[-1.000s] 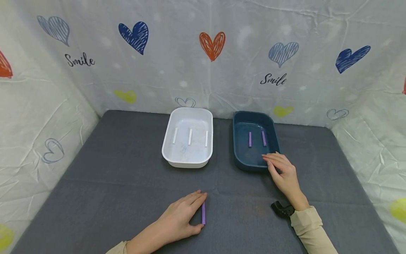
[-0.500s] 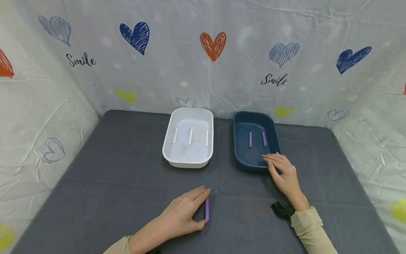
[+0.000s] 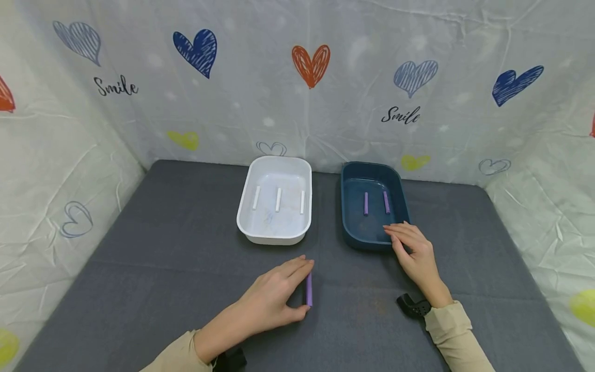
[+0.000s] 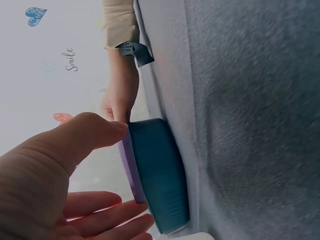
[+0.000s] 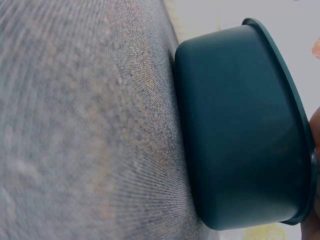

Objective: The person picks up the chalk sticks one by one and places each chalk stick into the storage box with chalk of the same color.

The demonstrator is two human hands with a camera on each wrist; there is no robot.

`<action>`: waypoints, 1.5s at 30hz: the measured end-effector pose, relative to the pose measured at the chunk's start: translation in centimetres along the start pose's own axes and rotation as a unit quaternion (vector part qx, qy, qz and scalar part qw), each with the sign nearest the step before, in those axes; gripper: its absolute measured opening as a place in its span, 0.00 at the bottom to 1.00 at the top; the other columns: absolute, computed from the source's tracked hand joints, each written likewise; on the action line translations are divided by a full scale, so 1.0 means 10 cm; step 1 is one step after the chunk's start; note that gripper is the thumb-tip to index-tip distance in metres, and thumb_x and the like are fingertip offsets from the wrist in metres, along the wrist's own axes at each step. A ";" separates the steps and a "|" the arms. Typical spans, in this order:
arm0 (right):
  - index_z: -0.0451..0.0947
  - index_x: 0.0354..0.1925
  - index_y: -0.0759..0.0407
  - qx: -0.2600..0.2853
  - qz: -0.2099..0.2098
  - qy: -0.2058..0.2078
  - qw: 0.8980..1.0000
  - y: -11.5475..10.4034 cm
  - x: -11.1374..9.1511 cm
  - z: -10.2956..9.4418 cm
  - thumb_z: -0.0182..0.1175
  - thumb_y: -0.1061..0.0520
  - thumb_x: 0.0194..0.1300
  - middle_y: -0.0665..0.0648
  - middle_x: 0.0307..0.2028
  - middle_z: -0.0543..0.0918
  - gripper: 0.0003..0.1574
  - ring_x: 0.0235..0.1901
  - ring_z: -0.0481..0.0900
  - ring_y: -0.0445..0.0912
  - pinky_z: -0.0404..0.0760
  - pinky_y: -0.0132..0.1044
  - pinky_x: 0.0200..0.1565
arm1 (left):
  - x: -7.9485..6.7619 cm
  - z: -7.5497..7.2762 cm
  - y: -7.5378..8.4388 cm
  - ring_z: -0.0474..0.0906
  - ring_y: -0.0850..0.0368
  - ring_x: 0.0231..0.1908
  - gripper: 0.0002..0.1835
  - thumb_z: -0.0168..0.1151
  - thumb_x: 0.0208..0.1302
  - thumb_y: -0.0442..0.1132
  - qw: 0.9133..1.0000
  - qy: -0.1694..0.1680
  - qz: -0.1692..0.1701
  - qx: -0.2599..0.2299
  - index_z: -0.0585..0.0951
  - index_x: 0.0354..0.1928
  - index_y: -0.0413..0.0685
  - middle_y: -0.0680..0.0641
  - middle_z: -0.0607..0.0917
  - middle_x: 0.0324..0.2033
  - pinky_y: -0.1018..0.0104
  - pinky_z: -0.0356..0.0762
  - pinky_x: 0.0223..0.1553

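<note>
My left hand (image 3: 274, 297) pinches a purple chalk stick (image 3: 309, 290) lengthwise, thumb at the near end and fingertips at the far end, in front of the trays. In the left wrist view the same chalk (image 4: 131, 170) spans from thumb to fingers. My right hand (image 3: 416, 256) holds the near right rim of a dark blue tray (image 3: 367, 235), fingers over the edge and thumb outside; the right wrist view shows mostly the tray's outer wall (image 5: 240, 130). Two purple chalks (image 3: 365, 204) lie inside that tray.
A white tray (image 3: 274, 232) stands left of the dark blue one, with three white chalk sticks (image 3: 278, 200) in it. Both trays sit on a grey cloth-covered table (image 3: 162, 248), near the patterned curtain (image 3: 260, 93) at the back.
My left hand has moved forward and a little to the right, carrying the purple chalk with it. My right hand and both trays have stayed in place.
</note>
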State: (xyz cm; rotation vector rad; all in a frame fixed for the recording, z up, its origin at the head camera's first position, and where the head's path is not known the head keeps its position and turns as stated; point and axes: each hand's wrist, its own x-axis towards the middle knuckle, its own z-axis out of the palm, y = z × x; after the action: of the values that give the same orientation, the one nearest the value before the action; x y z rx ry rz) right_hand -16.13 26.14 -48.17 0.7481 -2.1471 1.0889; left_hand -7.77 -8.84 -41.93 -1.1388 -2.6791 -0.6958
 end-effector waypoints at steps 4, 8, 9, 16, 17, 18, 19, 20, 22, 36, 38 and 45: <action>0.86 0.43 0.70 0.000 -0.001 0.002 1.000 0.00 0.01 0.00 0.62 0.77 0.56 0.62 0.45 0.87 0.16 0.48 0.81 0.58 0.68 0.57 0.64 | 0.05 -0.02 -0.01 0.73 0.45 0.63 0.41 0.79 0.46 0.45 1.000 0.009 0.008 0.003 0.75 0.63 0.34 0.40 0.79 0.60 0.53 0.77 0.56; 0.86 0.43 0.70 -0.002 0.001 0.002 1.000 0.01 0.01 0.00 0.63 0.78 0.55 0.63 0.44 0.87 0.16 0.48 0.81 0.58 0.68 0.57 0.63 | 0.10 -0.04 -0.02 0.73 0.45 0.64 0.41 0.79 0.46 0.45 1.000 0.018 0.018 0.005 0.75 0.63 0.34 0.40 0.79 0.60 0.53 0.77 0.56; 0.86 0.43 0.70 -0.002 0.001 0.001 1.000 0.01 0.01 0.00 0.63 0.78 0.56 0.63 0.44 0.87 0.16 0.48 0.81 0.58 0.68 0.57 0.63 | 0.12 -0.04 -0.02 0.73 0.45 0.64 0.41 0.79 0.46 0.45 1.000 0.020 0.020 0.006 0.75 0.63 0.34 0.40 0.79 0.60 0.53 0.78 0.56; 0.86 0.43 0.69 -0.003 0.000 0.001 1.000 0.02 0.00 0.01 0.62 0.77 0.56 0.62 0.45 0.87 0.16 0.48 0.81 0.58 0.67 0.58 0.63 | 0.25 -0.06 -0.01 0.72 0.46 0.64 0.41 0.77 0.49 0.46 1.000 -0.006 0.004 -0.020 0.75 0.65 0.36 0.40 0.77 0.62 0.53 0.77 0.56; 0.86 0.43 0.70 -0.003 0.000 0.001 1.000 0.02 0.00 0.00 0.62 0.77 0.56 0.62 0.45 0.87 0.16 0.48 0.81 0.58 0.67 0.58 0.63 | 0.27 -0.07 0.00 0.72 0.47 0.64 0.41 0.77 0.50 0.46 1.000 -0.010 0.003 -0.024 0.75 0.65 0.36 0.40 0.77 0.62 0.54 0.77 0.56; 0.86 0.43 0.70 -0.003 0.000 0.001 1.000 0.03 0.00 0.00 0.62 0.77 0.56 0.62 0.45 0.87 0.16 0.48 0.81 0.58 0.67 0.58 0.63 | 0.30 -0.07 0.00 0.72 0.47 0.64 0.40 0.77 0.50 0.46 1.000 -0.012 0.004 -0.027 0.75 0.65 0.37 0.39 0.77 0.62 0.54 0.77 0.56; 0.86 0.43 0.70 -0.003 0.001 0.000 1.000 0.03 0.00 0.00 0.62 0.77 0.56 0.62 0.44 0.87 0.16 0.48 0.81 0.58 0.67 0.58 0.63 | 0.32 -0.07 0.00 0.72 0.47 0.64 0.40 0.77 0.50 0.46 1.000 -0.012 0.006 -0.028 0.75 0.65 0.37 0.40 0.77 0.62 0.54 0.77 0.57; 0.86 0.42 0.70 -0.002 0.001 0.001 1.000 0.03 0.00 0.00 0.62 0.77 0.56 0.62 0.44 0.87 0.16 0.48 0.81 0.59 0.67 0.57 0.64 | 0.35 -0.07 0.00 0.72 0.47 0.65 0.40 0.76 0.50 0.46 1.000 -0.012 0.008 -0.027 0.75 0.65 0.37 0.40 0.77 0.62 0.54 0.77 0.57; 0.86 0.42 0.70 0.000 0.000 0.001 1.000 0.03 0.00 0.00 0.62 0.78 0.56 0.63 0.44 0.87 0.16 0.48 0.81 0.59 0.67 0.56 0.64 | 0.41 -0.07 0.00 0.72 0.47 0.65 0.39 0.76 0.51 0.46 0.999 -0.008 0.016 -0.027 0.75 0.64 0.36 0.39 0.77 0.62 0.54 0.77 0.56; 0.86 0.42 0.70 0.007 -0.007 0.003 1.000 0.00 0.01 0.01 0.62 0.78 0.56 0.63 0.45 0.87 0.16 0.48 0.81 0.59 0.67 0.52 0.66 | 0.82 -0.15 0.02 0.70 0.47 0.66 0.39 0.75 0.52 0.45 0.999 0.008 0.035 -0.010 0.74 0.65 0.34 0.40 0.77 0.62 0.56 0.76 0.59; 0.86 0.43 0.70 0.006 -0.006 0.002 1.000 0.00 0.01 0.01 0.62 0.78 0.56 0.63 0.45 0.87 0.16 0.48 0.81 0.59 0.67 0.53 0.65 | 0.88 -0.17 0.02 0.69 0.47 0.67 0.39 0.75 0.53 0.45 1.000 0.006 0.029 -0.008 0.73 0.65 0.35 0.40 0.76 0.63 0.56 0.75 0.59; 0.86 0.43 0.70 0.009 -0.004 0.001 1.000 0.00 0.02 0.00 0.62 0.77 0.56 0.63 0.45 0.87 0.16 0.48 0.81 0.58 0.65 0.47 0.68 | 1.17 -0.26 0.01 0.68 0.48 0.68 0.39 0.74 0.55 0.46 1.000 -0.020 -0.003 -0.014 0.73 0.67 0.37 0.41 0.74 0.66 0.55 0.75 0.59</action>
State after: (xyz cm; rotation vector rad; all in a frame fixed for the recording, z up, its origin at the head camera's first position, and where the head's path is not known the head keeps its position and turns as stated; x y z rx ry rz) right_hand -16.29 26.10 -48.05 0.7631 -2.1344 1.1044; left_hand -15.98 -2.47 -35.96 -1.1647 -2.7151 -0.7199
